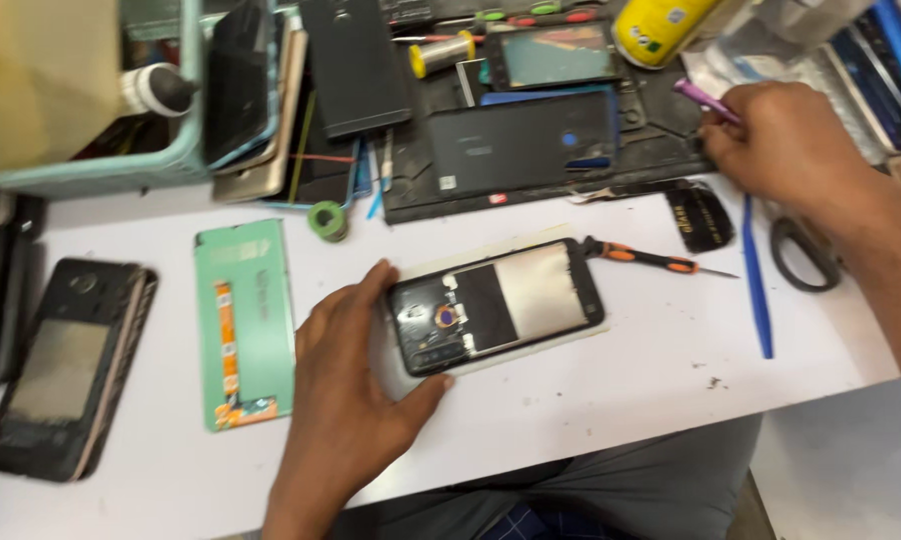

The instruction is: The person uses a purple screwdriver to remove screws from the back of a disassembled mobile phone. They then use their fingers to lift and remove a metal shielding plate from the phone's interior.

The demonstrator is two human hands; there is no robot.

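Your left hand (346,400) steadies the opened black phone (496,305); your right hand (786,145), at two o'clock, pinches a purple pry tool (706,101). Bring it over next.

A single view is given, taken from a camera worn on the head and aimed steeply down and forward at a white table (591,400), whose far edge runs across the upper part of the frame. The work is seen from close range: the left hand (346,400) fills the lower centre, the right hand (786,150) the upper right, and the wearer's lap is caught at the bottom edge.
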